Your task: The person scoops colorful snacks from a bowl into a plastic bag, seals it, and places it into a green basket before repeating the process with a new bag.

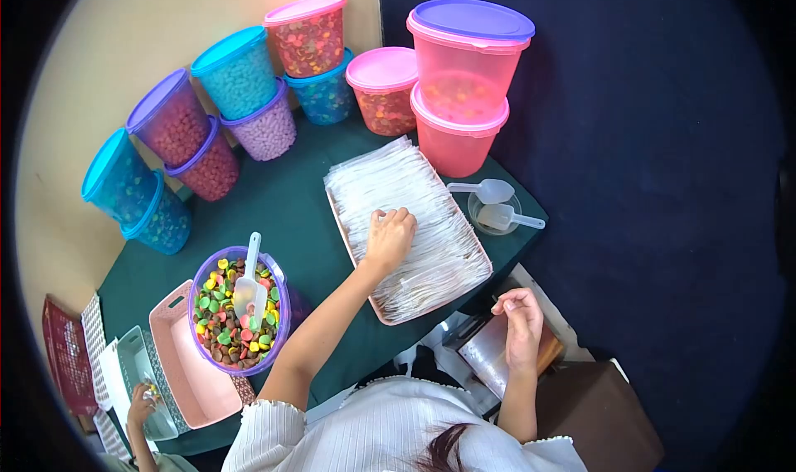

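My left hand (390,238) rests on the rows of thin white packets (423,248) packed in a pink tray (342,238); its fingers are curled down, and whether they pinch a packet is hidden. Off the table's front edge, my right hand (521,321) is raised with bent fingers and nothing visible in it. Left of my left arm stands a purple-rimmed tub (284,306) full of colourful candies (224,310), with a translucent scoop (250,294) lying on them.
Lidded tubs (232,74) stand stacked along the back. Two scoops (493,192) lie at a clear bowl (512,200) on the right. An empty pink basket (192,364) sits left, beside a pale tray (137,360). Another person's hand (143,401) holds something small there.
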`<state>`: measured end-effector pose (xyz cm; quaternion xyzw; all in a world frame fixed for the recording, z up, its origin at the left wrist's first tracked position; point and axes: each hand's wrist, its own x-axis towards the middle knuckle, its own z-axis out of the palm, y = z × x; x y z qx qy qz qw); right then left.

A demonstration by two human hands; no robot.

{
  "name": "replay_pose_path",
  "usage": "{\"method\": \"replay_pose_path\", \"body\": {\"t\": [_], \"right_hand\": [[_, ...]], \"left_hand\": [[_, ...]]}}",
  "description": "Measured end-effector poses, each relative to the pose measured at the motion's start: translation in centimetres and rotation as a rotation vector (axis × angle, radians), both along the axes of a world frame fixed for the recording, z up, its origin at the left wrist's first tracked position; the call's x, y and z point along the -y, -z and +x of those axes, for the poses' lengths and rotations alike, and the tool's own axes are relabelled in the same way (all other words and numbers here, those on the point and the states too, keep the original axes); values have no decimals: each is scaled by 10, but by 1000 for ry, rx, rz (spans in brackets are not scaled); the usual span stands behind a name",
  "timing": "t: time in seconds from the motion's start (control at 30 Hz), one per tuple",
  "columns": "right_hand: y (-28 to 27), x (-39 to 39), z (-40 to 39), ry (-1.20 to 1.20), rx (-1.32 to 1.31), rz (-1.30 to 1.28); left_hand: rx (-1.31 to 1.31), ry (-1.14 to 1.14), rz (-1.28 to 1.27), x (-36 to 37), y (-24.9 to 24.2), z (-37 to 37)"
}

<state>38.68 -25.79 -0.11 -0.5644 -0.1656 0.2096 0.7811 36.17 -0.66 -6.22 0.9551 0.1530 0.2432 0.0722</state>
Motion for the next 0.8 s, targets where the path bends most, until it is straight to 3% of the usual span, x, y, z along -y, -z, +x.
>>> {"method": "replay_pose_path", "body": {"t": [0.13, 0.33, 0.43, 0.5, 0.63, 0.67, 0.73, 0.8], "right_hand": [[19, 7, 16, -95, -12, -16], [18, -10, 57, -234, 137, -64], [27, -66, 86, -156, 409, -98], [54, -121, 107, -369, 485, -91], [41, -167, 104, -713, 1023, -543], [40, -173, 102, -726, 1040, -529], [44, -174, 96, -748, 1352, -683], [49, -171, 91, -759, 1403, -732]], "left_hand": [[51, -73, -52, -11, 6, 4], [-34, -143, -443, -36, -4, 8], [113, -268, -219, -45, 9, 1], [100, -257, -202, -45, 16, 0], [54, -321, -204, -43, 12, -1], [25, -322, -235, -47, 14, 0], [47, -335, -270, -49, 14, 1], [30, -332, -315, -46, 16, 0]]}}
